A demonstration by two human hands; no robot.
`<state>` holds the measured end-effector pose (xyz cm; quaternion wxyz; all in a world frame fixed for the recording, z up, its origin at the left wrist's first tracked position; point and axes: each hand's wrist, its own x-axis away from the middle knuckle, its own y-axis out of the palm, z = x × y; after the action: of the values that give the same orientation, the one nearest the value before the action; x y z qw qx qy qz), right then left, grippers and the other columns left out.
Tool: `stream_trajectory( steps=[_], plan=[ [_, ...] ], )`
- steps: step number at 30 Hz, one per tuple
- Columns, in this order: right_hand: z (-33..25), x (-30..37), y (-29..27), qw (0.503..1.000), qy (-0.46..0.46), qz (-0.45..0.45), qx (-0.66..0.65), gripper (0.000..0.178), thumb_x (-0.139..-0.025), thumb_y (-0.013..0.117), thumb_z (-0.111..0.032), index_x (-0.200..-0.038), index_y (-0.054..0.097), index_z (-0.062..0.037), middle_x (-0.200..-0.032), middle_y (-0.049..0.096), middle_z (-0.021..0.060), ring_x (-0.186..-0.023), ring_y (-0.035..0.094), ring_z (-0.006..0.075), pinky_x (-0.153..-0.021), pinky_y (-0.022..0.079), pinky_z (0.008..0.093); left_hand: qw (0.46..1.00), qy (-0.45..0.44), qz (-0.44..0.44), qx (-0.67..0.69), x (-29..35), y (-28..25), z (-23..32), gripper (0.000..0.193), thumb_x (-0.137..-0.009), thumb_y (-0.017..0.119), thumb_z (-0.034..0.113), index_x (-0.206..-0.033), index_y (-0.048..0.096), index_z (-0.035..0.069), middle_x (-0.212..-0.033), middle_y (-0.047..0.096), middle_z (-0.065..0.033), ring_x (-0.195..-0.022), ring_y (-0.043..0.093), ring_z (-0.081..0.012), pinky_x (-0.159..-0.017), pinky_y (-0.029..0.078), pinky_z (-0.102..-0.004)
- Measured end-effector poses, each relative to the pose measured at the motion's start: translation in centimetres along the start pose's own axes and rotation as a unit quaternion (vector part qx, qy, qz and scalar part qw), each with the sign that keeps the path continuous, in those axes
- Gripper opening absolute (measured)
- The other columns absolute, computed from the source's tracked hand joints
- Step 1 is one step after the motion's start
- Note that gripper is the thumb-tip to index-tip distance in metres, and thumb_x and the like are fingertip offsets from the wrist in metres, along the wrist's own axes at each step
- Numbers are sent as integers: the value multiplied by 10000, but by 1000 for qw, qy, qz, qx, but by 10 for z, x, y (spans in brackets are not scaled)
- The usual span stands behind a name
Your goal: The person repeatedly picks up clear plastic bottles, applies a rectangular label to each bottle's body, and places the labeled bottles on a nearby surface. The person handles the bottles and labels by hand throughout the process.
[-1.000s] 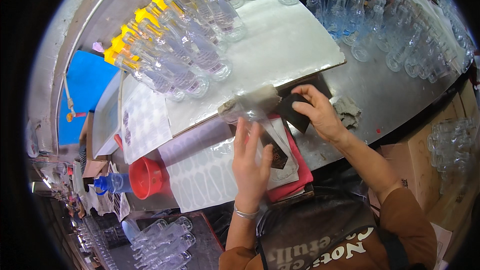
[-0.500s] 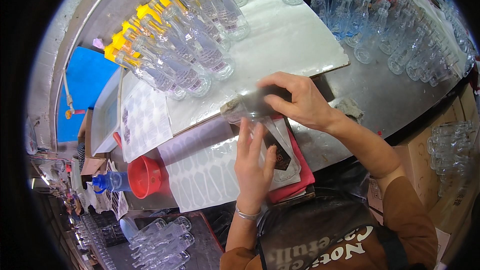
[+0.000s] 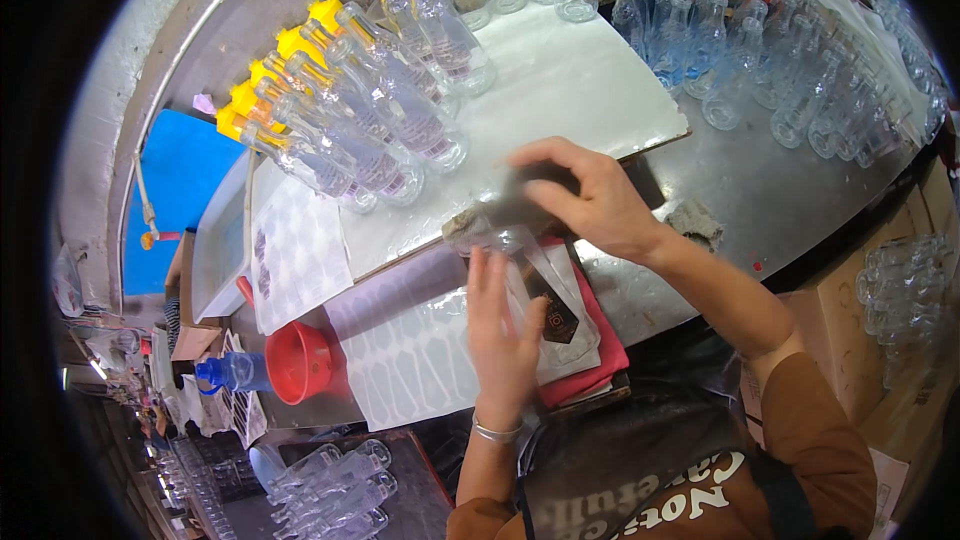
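A clear glass bottle (image 3: 512,240) lies at the near edge of the white board, partly covered by my hands. My left hand (image 3: 505,340) is around it from the near side, fingers along the glass and thumb apart; motion blurs this hand. Above the bottle, my right hand (image 3: 592,202) curls its fingers and thumb about a dark, smooth block (image 3: 520,192), blurred, its kind unclear. Beside the bottle sits a rough greyish pad (image 3: 464,226). A sheet of bottle-shaped pale labels (image 3: 410,370) spreads left of my left hand.
Several printed glass bottles (image 3: 400,120) stand on the white board (image 3: 580,80) at the far left. More plain bottles (image 3: 725,70) crowd the far right of the metal table (image 3: 725,190). A red cup (image 3: 300,362) and blue-capped bottle (image 3: 232,371) stand left. Red cloth (image 3: 590,370) lies under papers.
The whole view has shifted slightly. My left hand's fingers have moved a little on the bottle and now look more blurred. My right hand stays over it with the dark block.
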<state>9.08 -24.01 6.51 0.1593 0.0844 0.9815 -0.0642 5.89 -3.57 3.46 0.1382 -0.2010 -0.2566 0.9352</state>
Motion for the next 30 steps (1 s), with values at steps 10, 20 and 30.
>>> stream_trajectory(
  steps=[10,20,30],
  plan=[
    [42,53,-18,974,188,-39,-121,249,-1015,586,-210,-1095,685,4,-1015,657,-12,-965,546,50,-887,439,228,947,-274,-44,160,-52,8,-10,397,-1001,619,399,-820,625,46,-746,612,-13,-633,490,-53,-572,365,-211],
    [26,34,-1,971,211,-115,18,472,-969,602,-416,-959,748,33,-860,750,112,-804,688,174,-750,516,323,924,-303,-18,233,-50,9,1,441,-1025,559,466,-775,577,104,-630,463,69,-566,404,-29,-511,301,-208],
    [21,22,7,960,177,-183,116,417,-973,584,-347,-1024,714,46,-795,713,135,-729,666,175,-696,504,319,928,-223,-12,298,-33,23,-20,482,-1075,462,420,-1001,673,-7,-766,598,6,-664,517,-60,-622,389,-216]
  ],
)
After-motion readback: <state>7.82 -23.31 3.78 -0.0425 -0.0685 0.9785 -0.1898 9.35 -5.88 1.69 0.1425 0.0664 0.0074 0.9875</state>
